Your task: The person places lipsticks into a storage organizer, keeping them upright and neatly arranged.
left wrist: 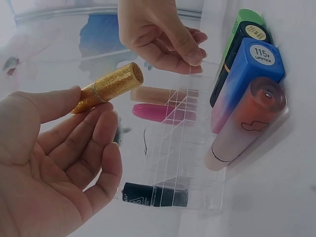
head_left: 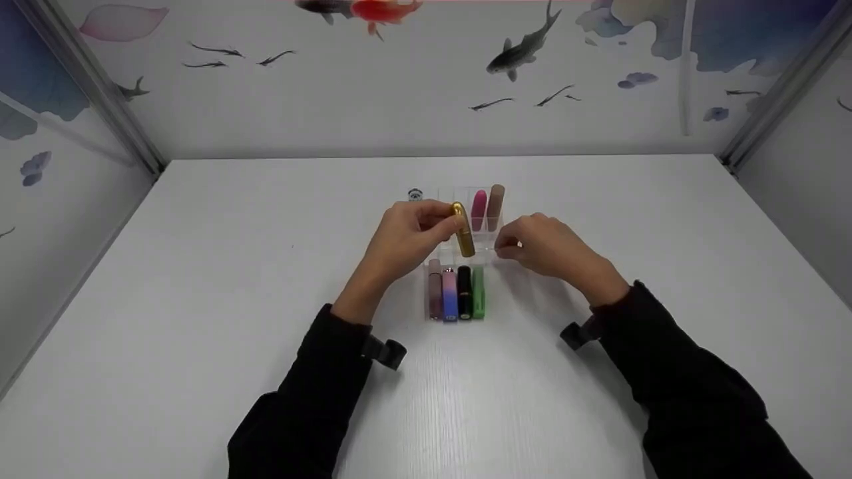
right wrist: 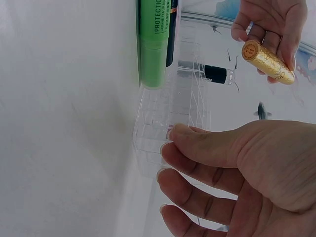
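My left hand (head_left: 406, 239) pinches a glittery gold lipstick tube (head_left: 466, 239) between thumb and fingers, above the clear plastic lipstick organizer (left wrist: 210, 158). At the organizer's right side, my right hand (head_left: 552, 246) grips its edge with thumb and forefinger. Inside stand a bright pink tube (head_left: 479, 209) and a tan tube (head_left: 496, 205) side by side at the right. A black-labelled tube (left wrist: 153, 194) stands at the left end, mostly behind my left hand in the head view.
In front of the organizer lie a pinkish tube (head_left: 435, 293), a blue-and-pink lipstick (head_left: 450, 296), a black lipstick (head_left: 464, 293) and a green tube (head_left: 478, 293), in a row. All rest on a white table (head_left: 200, 299) with fish-patterned panels (head_left: 399, 100) behind.
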`<action>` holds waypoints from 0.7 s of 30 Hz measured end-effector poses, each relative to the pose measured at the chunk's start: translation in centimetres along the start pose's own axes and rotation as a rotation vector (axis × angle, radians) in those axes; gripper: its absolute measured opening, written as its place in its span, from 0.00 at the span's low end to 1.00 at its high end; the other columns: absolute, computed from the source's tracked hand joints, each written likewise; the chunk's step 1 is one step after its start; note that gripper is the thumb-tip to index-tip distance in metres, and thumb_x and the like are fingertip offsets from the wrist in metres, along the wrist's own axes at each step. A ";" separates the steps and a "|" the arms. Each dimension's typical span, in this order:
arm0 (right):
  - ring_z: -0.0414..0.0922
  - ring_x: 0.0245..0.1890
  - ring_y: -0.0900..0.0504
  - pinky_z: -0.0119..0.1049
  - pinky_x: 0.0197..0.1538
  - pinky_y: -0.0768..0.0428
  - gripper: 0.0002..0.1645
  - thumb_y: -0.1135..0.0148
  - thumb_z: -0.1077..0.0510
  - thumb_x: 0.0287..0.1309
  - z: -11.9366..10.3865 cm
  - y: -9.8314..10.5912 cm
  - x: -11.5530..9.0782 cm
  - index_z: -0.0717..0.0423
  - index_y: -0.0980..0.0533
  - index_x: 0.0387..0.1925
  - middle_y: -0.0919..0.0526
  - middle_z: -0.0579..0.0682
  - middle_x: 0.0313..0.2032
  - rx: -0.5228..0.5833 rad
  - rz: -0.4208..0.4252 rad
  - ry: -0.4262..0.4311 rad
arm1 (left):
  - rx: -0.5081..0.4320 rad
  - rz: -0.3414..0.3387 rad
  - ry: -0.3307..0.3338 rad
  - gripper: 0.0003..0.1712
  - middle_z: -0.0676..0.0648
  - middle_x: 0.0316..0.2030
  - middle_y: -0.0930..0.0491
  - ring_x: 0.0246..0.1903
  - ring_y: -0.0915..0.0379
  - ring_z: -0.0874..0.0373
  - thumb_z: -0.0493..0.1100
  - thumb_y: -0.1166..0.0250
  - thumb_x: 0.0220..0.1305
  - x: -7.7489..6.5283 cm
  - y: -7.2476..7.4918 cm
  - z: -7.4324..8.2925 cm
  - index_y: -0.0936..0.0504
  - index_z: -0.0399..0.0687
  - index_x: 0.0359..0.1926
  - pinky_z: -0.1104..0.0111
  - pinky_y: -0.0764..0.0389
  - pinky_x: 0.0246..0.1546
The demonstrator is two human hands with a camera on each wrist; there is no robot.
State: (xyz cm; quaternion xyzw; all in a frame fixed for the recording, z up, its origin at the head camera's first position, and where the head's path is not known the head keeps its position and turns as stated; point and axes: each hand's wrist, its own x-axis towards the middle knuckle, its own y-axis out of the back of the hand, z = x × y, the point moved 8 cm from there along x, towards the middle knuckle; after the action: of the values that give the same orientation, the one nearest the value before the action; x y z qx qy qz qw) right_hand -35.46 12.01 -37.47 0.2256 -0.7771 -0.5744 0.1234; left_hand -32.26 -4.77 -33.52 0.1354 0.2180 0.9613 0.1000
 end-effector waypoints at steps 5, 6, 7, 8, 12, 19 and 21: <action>0.45 0.36 0.20 0.43 0.45 0.22 0.09 0.37 0.59 0.58 0.1 0.0 0.1 0.54 0.16 0.40 0.14 0.49 0.36 -0.004 0.004 -0.003 | -0.005 0.030 -0.014 0.16 0.52 0.37 0.16 0.35 0.20 0.61 0.52 0.37 0.62 0.0 0.1 0.2 0.16 0.48 0.44 0.69 0.20 0.42; 0.45 0.36 0.20 0.43 0.45 0.22 0.09 0.37 0.59 0.58 0.1 0.0 0.0 0.54 0.16 0.40 0.14 0.49 0.36 -0.005 0.004 -0.003 | -0.003 0.035 -0.014 0.16 0.52 0.37 0.16 0.35 0.20 0.61 0.52 0.37 0.62 0.0 0.0 0.2 0.16 0.48 0.44 0.69 0.20 0.42; 0.45 0.36 0.20 0.43 0.45 0.22 0.09 0.37 0.59 0.58 0.1 0.0 0.0 0.54 0.16 0.40 0.14 0.49 0.36 -0.005 0.005 -0.005 | -0.001 0.041 -0.014 0.16 0.52 0.37 0.16 0.35 0.20 0.61 0.52 0.37 0.62 0.0 0.0 0.2 0.16 0.48 0.44 0.69 0.20 0.42; 0.45 0.36 0.20 0.43 0.45 0.21 0.09 0.37 0.59 0.58 0.0 0.0 0.0 0.54 0.16 0.40 0.14 0.49 0.36 -0.005 0.007 -0.005 | 0.003 0.047 -0.015 0.16 0.52 0.37 0.16 0.36 0.20 0.61 0.52 0.37 0.62 0.1 0.0 0.2 0.16 0.48 0.44 0.69 0.20 0.42; 0.46 0.36 0.20 0.43 0.45 0.21 0.09 0.37 0.58 0.58 0.0 0.1 -0.1 0.54 0.16 0.40 0.14 0.49 0.36 -0.006 0.013 -0.008 | 0.017 0.064 -0.012 0.15 0.52 0.36 0.16 0.35 0.20 0.62 0.52 0.36 0.61 0.1 0.0 0.0 0.16 0.47 0.42 0.69 0.20 0.41; 0.45 0.35 0.20 0.42 0.43 0.21 0.09 0.37 0.59 0.58 -0.4 0.2 -0.2 0.54 0.16 0.40 0.14 0.49 0.36 -0.035 0.020 0.008 | 0.026 0.084 0.025 0.15 0.52 0.36 0.15 0.35 0.19 0.63 0.52 0.35 0.60 0.1 0.1 -0.3 0.15 0.48 0.41 0.67 0.19 0.42; 0.44 0.34 0.20 0.41 0.41 0.22 0.09 0.36 0.58 0.57 -0.6 0.4 -0.3 0.53 0.16 0.40 0.14 0.48 0.35 -0.054 0.026 0.021 | 0.032 0.090 0.022 0.16 0.52 0.37 0.15 0.35 0.19 0.63 0.52 0.36 0.60 0.1 0.2 -0.2 0.15 0.48 0.42 0.67 0.19 0.43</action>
State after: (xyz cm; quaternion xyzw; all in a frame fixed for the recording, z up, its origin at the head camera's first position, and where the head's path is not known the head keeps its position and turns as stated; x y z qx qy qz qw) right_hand -35.03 11.76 -36.86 0.2182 -0.7628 -0.5912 0.1452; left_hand -32.41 -5.03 -33.55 0.1363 0.2282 0.9626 0.0522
